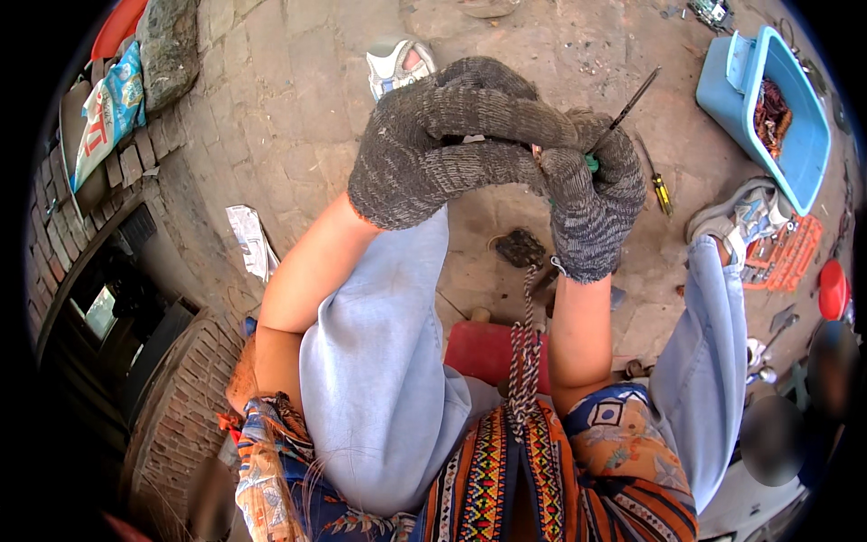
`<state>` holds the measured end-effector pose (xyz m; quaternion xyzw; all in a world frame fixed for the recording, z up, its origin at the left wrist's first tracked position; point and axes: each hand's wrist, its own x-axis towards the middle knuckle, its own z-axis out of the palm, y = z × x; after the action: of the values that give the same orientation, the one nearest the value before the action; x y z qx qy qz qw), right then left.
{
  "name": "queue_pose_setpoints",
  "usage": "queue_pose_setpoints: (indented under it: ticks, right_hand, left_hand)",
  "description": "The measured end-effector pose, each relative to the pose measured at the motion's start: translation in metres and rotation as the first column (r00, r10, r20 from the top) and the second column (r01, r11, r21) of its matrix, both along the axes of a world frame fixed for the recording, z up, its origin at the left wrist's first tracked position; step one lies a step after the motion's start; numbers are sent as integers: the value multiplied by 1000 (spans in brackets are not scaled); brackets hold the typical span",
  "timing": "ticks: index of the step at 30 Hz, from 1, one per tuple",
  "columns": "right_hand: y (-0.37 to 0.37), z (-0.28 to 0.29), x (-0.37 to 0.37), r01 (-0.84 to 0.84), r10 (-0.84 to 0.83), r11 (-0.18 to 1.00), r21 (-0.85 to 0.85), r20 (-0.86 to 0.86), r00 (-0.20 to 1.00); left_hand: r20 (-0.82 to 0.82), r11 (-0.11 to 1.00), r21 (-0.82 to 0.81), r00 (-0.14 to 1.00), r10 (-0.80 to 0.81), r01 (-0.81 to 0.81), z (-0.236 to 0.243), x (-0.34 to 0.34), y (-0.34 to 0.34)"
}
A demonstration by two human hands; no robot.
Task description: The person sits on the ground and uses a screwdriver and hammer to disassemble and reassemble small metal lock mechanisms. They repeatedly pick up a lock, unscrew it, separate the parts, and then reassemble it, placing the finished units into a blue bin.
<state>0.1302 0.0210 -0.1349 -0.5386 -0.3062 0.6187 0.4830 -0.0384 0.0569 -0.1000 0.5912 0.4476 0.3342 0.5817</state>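
Grey knitted work gloves cover both my hands, raised in front of me and meeting at the fingertips. My left hand is closed, its thumb and fingers pinched together beside the right hand. A small part shows between them, mostly hidden, and I cannot make out what it is. My right hand is wrapped round a screwdriver. Its dark thin shaft points up and to the right, and bits of its green handle show between the gloved fingers. A second screwdriver, with a yellow and black handle, lies on the ground right of that hand.
A blue plastic bin with reddish-brown scrap in it tilts at the upper right. Below it lies an orange-red plastic grate near a red bowl. A dark clump and a red block sit between my legs. Folded paper lies left.
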Motion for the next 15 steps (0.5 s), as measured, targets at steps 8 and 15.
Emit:
queue_pose_setpoints:
  ticks: [8,15]
  right_hand:
    - [2,25,-5,-31,49,988,-153,111,993]
    - [-2,31,8,-250,238,968,31,210,948]
  left_hand:
    - [77,929,-195,939,334,-315,14,1,-2]
    - [129,837,-359,866,483,-413,15,-5,-1]
